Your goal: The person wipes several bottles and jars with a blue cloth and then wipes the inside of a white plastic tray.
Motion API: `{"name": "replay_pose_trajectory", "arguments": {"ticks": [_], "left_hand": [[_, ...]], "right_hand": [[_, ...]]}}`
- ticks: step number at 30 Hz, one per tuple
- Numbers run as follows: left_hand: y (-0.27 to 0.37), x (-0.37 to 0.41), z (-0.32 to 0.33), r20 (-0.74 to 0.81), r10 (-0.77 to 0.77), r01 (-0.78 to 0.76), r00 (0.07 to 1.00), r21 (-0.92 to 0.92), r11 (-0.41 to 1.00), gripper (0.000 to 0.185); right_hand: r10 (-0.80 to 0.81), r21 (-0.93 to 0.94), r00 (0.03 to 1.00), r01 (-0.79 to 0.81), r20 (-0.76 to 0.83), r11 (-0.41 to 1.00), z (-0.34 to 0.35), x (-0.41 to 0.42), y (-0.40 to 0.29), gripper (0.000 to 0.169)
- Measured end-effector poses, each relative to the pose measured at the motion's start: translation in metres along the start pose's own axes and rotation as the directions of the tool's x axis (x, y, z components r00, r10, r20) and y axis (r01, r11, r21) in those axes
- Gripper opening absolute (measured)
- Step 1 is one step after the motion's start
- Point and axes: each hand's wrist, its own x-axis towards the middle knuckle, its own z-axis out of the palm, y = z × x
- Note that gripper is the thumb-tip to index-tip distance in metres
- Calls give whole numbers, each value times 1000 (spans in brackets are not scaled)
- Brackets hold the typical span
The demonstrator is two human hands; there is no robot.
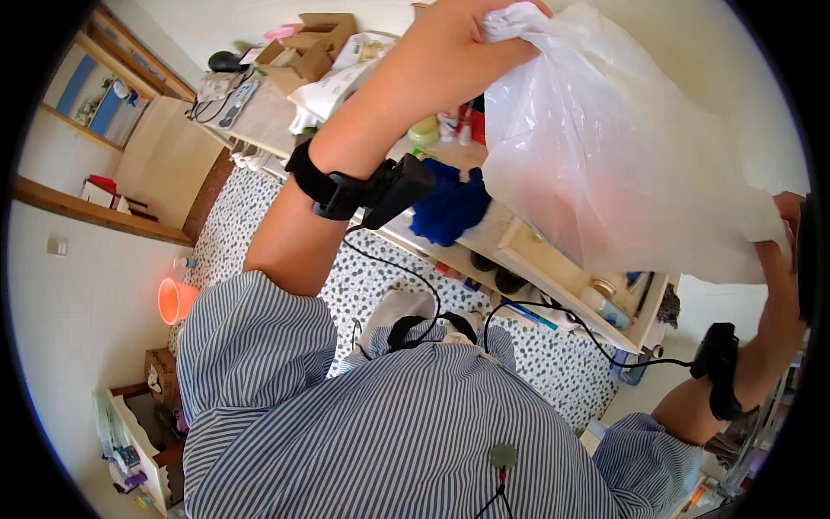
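A translucent white plastic bag (603, 149) is spread between my two hands, in front of a long shelf unit. My left hand (483, 42), at the top of the view, grips the bag's gathered upper edge. At the right rim my right hand (781, 224) closes on the bag's other end, its fingers partly hidden by the bag and the dark picture edge. Something reddish shows faintly through the plastic. Below the bag's left side, a dark blue cloth (450, 201) lies on the shelf unit's top.
An open drawer (639, 324) holding jars and small items juts out below the bag. Cardboard boxes (311, 48) and a power strip (238, 104) stand farther left on the top. Shoes sit underneath. An orange bin (177, 301) is by the left wall. Black cables hang from both wrist devices.
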Motion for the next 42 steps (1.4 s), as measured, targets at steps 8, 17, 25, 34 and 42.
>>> {"name": "replay_pose_trajectory", "arguments": {"ticks": [8,17,25,34,42], "left_hand": [[-22,-85,-133,-217,-89,119,972,128,985,28],[-74,-155,-317,-291,-250,338,924,308,889,34],[-155,-185,-413,-408,-150,316,901,376,871,27],[-234,-211,-423,-305,-364,453,880,307,837,49],[-229,-204,-419,-429,-49,294,902,527,797,81]], "right_hand": [[-18,370,958,-92,285,925,88,35,-153,23],[-236,615,925,4,297,789,275,90,-315,20],[-230,623,921,-18,314,782,412,146,-391,16],[-253,577,913,25,319,817,485,132,-394,23],[-309,751,932,64,191,658,443,127,-380,40]]}}
